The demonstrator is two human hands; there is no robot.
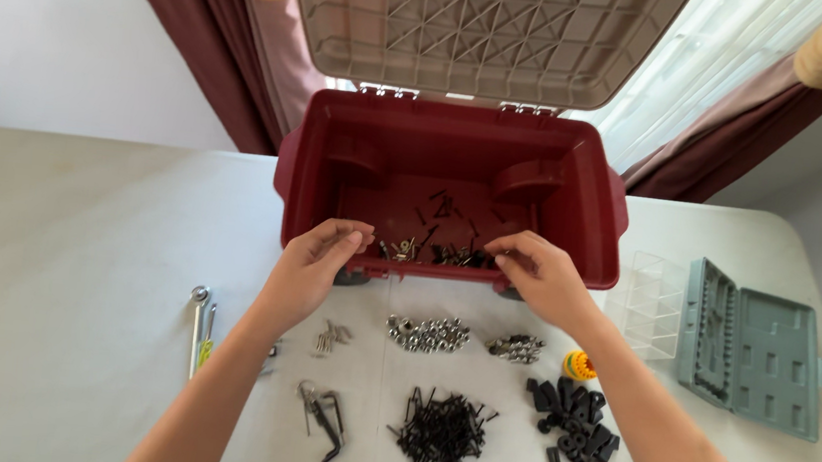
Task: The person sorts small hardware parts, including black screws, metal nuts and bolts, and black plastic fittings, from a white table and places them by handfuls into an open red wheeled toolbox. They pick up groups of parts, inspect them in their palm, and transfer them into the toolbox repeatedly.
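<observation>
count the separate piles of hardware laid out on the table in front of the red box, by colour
Silver piles: 3 – small bits, nuts, screws
Black piles: 2 – screws, chunky plastic pieces
Total: 5 piles

More loose pieces lie inside the red toolbox, where the left hand and right hand reach; those cannot be counted.

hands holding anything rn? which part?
Cannot tell. Both the left hand and right hand sit at the front rim of the red toolbox, fingers pinched over the loose screws inside; anything gripped is too small to see.
</observation>
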